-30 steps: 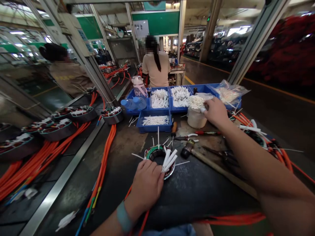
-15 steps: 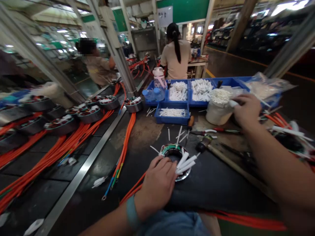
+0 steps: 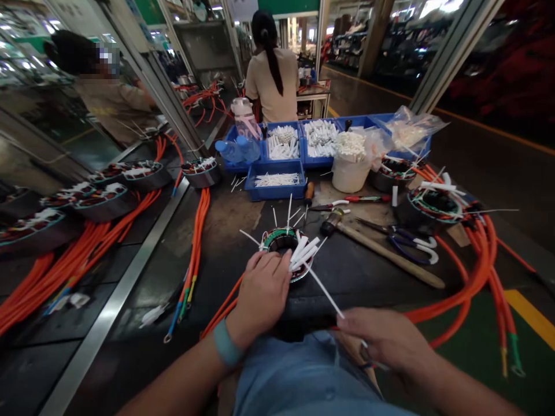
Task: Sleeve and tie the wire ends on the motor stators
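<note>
A ring-shaped motor stator [image 3: 277, 236] with green and white lacing lies on the dark bench before me. My left hand [image 3: 262, 294] rests over its near left side, fingers bent over the rim and close to a bundle of thick white sleeves [image 3: 304, 254]. Thin white tails stick up from the ring's far side. At the bench's near edge, my right hand [image 3: 381, 338] pinches the end of a thin white cable tie [image 3: 323, 288], which runs taut and slanting from the ring. Something small and metallic shows under the right fingers; I cannot make it out.
Blue bins [image 3: 277, 193] of white sleeves and strips stand behind, beside a white tub [image 3: 348, 175]. A hammer [image 3: 390, 254], pliers [image 3: 414, 245] and a screwdriver [image 3: 309, 193] lie rightward. Other stators [image 3: 202, 173] with orange cables [image 3: 197, 231] flank both sides. Two people work beyond.
My right hand has come from the white tub down to the near edge, where it holds the cable tie. The left hand stays on the stator. The view has shifted rightward and down.
</note>
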{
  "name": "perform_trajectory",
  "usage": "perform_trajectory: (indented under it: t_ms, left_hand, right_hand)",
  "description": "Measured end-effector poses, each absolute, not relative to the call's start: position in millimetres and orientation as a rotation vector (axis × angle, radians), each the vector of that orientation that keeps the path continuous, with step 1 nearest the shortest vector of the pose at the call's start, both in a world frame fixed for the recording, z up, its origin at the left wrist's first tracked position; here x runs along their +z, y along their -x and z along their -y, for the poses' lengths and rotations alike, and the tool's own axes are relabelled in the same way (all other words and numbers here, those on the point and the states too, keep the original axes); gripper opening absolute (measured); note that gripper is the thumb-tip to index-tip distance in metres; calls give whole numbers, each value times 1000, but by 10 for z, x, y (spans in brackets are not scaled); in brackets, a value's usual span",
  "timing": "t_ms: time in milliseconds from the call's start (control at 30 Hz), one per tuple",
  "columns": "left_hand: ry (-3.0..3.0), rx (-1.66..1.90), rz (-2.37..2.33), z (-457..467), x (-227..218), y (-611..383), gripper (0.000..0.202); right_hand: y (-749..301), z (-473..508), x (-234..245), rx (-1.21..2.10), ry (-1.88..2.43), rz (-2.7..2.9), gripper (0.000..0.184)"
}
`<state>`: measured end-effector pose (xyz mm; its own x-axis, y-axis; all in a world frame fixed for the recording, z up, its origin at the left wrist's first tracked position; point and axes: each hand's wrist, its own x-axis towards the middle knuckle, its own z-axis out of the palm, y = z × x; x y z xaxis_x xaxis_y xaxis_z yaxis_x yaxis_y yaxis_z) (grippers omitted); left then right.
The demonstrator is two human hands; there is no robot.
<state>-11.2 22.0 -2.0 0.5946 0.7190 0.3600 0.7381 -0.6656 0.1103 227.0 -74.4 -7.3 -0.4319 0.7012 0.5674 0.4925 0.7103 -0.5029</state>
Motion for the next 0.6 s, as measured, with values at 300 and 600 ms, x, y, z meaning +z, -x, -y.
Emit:
perform_trajectory:
  t_ms: [300, 600]
  left_hand:
    - [2788, -571, 1284, -212, -10, 102, 36]
    - [2837, -510, 1352, -198, 17, 104, 31]
  right_hand:
    - [-2205, 1089, -570, 521, 852, 2073, 53]
    - [-1656, 432, -187, 221, 1118, 2095, 47]
